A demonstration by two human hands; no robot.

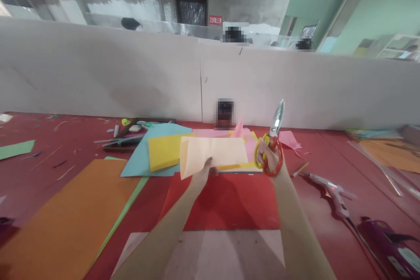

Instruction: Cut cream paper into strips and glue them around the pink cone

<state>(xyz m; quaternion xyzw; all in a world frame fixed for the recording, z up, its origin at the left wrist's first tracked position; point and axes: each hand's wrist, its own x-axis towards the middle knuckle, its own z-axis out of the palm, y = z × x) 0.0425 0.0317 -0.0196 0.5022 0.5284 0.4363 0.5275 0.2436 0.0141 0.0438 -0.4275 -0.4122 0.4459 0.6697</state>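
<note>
My left hand (pixel 207 169) grips the near edge of a folded cream paper sheet (pixel 213 151), thumb on top. In my right hand (pixel 268 157) is a pair of scissors (pixel 276 124) with red and yellow handles. Their blades point up and away from me, looking closed, apart from the paper. Yellow paper (pixel 164 153) and blue paper (pixel 139 159) lie to the left of the cream sheet. Closer to me, a red sheet (pixel 226 203) lies under my forearms, above a pale pink sheet (pixel 210 256).
A hot glue gun (pixel 333 192) with a cord lies at right, near a purple device (pixel 393 245). Orange paper (pixel 75 210) covers the left front. Behind it sits a tray of tools (pixel 121 142). A white partition (pixel 147 78) closes off the table's back.
</note>
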